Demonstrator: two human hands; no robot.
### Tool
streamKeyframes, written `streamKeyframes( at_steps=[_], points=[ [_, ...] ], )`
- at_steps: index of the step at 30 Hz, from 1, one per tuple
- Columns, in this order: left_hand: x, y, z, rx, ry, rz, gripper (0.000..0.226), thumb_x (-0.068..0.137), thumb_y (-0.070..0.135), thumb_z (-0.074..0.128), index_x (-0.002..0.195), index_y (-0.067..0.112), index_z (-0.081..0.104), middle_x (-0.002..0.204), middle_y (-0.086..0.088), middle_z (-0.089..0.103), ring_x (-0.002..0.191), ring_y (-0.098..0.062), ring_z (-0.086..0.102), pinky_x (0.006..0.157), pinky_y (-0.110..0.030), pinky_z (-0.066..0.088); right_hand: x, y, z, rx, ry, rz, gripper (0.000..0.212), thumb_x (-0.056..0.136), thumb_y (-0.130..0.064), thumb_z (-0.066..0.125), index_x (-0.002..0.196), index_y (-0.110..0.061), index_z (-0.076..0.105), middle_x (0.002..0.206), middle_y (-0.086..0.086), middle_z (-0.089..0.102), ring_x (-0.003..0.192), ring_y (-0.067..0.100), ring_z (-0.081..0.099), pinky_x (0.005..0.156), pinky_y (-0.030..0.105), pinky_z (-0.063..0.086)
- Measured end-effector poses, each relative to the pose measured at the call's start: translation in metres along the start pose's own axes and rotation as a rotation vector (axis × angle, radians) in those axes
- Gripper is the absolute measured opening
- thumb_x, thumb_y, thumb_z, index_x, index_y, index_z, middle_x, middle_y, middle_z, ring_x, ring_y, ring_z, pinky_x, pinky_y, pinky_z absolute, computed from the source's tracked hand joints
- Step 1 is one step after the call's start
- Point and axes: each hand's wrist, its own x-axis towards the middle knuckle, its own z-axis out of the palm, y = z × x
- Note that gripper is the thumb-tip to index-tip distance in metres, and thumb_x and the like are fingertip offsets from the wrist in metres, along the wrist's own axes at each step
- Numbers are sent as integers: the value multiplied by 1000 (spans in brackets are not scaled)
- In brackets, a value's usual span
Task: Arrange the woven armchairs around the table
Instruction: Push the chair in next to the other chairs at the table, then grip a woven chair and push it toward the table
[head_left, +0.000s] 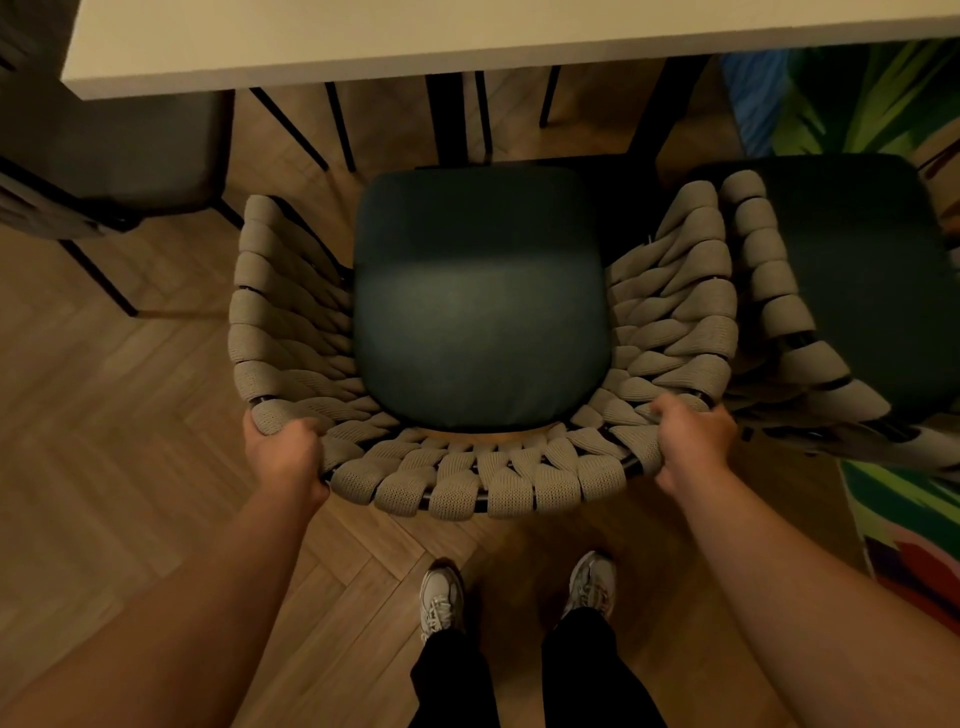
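A woven beige armchair (483, 483) with a dark green seat cushion (480, 317) stands directly below me, its front facing the pale table (363, 41). My left hand (283, 452) grips the left rear corner of its woven backrest. My right hand (693, 441) grips the right rear corner. A second woven armchair (779, 291) with a dark cushion stands close against its right side. The cushion's front edge lies just short of the table's edge.
A dark chair (119, 145) sits at the left, partly under the table. Thin black legs (337, 124) stand beneath the tabletop. A bright patterned rug (904, 519) covers the floor at right. My feet (519, 592) stand on herringbone wood flooring behind the chair.
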Motion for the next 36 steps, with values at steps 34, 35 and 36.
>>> streamKeyframes(
  at_steps=[34, 35, 36],
  points=[
    [-160, -9, -243, 1195, -783, 178, 38, 99, 15, 57, 137, 14, 57, 125, -8, 66, 96, -15, 61, 88, -26, 52, -214, 84, -140, -1392, -655, -308, 49, 98, -34, 61, 142, -13, 52, 146, 7, 53, 132, 24, 52, 105, 33, 44],
    [-162, -18, -259, 1197, -744, 128, 37, 99, 16, 58, 136, 12, 58, 120, -7, 66, 96, -16, 61, 94, -31, 52, -214, 89, -144, -1434, -680, -308, 50, 99, -34, 60, 143, -13, 51, 146, 7, 53, 133, 24, 51, 106, 33, 44],
    [-164, -27, -275, 1192, -706, 84, 37, 99, 16, 58, 135, 11, 58, 114, -6, 65, 94, -16, 61, 96, -35, 51, -215, 92, -146, -1473, -701, -309, 50, 99, -34, 60, 143, -12, 51, 147, 7, 53, 134, 24, 51, 107, 33, 43]
  ],
)
